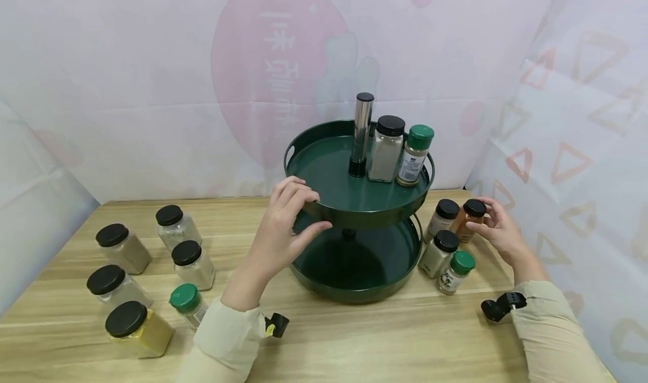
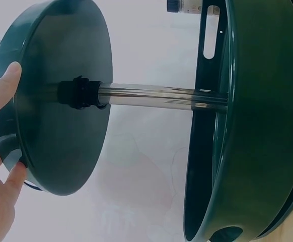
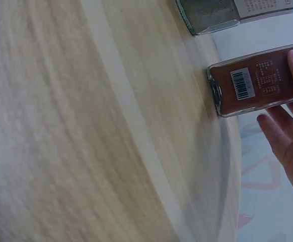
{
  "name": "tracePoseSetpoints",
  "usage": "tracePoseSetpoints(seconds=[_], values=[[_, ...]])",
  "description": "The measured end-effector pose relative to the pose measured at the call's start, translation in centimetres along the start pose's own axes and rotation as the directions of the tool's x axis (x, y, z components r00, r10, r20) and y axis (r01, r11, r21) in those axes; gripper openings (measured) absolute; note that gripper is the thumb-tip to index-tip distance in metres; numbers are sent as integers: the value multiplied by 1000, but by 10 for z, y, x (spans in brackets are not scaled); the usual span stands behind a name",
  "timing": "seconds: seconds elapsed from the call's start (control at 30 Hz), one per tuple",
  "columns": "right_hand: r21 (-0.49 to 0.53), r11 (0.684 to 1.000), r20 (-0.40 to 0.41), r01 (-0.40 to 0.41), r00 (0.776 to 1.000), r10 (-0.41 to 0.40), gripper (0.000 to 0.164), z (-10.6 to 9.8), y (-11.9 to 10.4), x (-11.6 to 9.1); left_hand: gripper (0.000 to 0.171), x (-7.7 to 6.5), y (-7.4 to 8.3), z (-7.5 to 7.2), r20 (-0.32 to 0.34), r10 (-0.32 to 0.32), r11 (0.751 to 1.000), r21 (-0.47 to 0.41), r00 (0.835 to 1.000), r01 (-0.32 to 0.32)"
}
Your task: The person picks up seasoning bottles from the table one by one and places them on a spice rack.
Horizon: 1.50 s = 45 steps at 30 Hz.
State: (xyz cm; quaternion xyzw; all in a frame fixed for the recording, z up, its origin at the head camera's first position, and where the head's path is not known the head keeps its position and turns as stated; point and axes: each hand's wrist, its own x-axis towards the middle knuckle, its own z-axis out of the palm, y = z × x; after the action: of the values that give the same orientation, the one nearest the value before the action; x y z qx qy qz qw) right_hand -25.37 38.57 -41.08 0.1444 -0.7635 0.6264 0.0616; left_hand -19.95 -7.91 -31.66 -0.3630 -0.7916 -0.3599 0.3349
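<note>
My left hand (image 1: 277, 225) grips the front-left rim of a dark green two-tier turntable tray (image 1: 324, 172), thumb under the upper tier and fingers over its edge. In the left wrist view, the thumb and fingertips lie against the upper tier (image 2: 66, 151). On the right, my right hand (image 1: 503, 234) holds a spice jar (image 3: 257, 80) of reddish-brown powder with a black lid (image 1: 474, 207). The thumb is on one face and the fingers are at the other side. Whether the jar's base touches the table cannot be told.
Beside the held jar stand two black-lidded jars (image 1: 436, 253) and a green-capped one (image 1: 450, 279). The upper tier carries a black-lidded jar (image 1: 385, 155) and a green-capped bottle (image 1: 412, 161) near the metal post (image 1: 361, 130). Several jars (image 1: 144, 332) stand at left. Cloth hangs behind.
</note>
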Motion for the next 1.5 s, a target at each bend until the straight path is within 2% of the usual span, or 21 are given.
tracePoseSetpoints(seconds=[0.1, 0.33, 0.47, 0.97, 1.1, 1.33, 1.5], values=[[0, 1000, -21, -14, 1000, 14, 52, 1, 0, 0, 40, 0, 0, -1, 3, -2, 1000, 2, 1000, 2], [113, 990, -76, -82, 993, 91, 54, 7, -2, -1, 41, 0, 0, -1, 1, -6, 1000, 3, 1000, 6], [87, 992, -136, -89, 986, 100, 55, 9, 0, -4, 40, 0, 0, 0, 1, -4, 1000, 1, 1000, 4], [56, 998, -243, -19, 969, 32, 56, 10, -2, -9, 40, 0, 0, 0, 0, -6, 1000, -3, 1000, 6], [32, 999, -272, 12, 962, -3, 56, 8, -9, -8, 41, 0, -1, 0, -2, -6, 1000, -1, 1000, 6], [-83, 996, -332, 21, 942, -47, 57, 8, -26, -9, 41, 0, -1, 1, -5, -5, 1000, -2, 1000, 5], [-85, 995, -351, 45, 934, -73, 58, 10, -38, -11, 40, 0, -1, 1, -6, -4, 1000, -9, 1000, 4]])
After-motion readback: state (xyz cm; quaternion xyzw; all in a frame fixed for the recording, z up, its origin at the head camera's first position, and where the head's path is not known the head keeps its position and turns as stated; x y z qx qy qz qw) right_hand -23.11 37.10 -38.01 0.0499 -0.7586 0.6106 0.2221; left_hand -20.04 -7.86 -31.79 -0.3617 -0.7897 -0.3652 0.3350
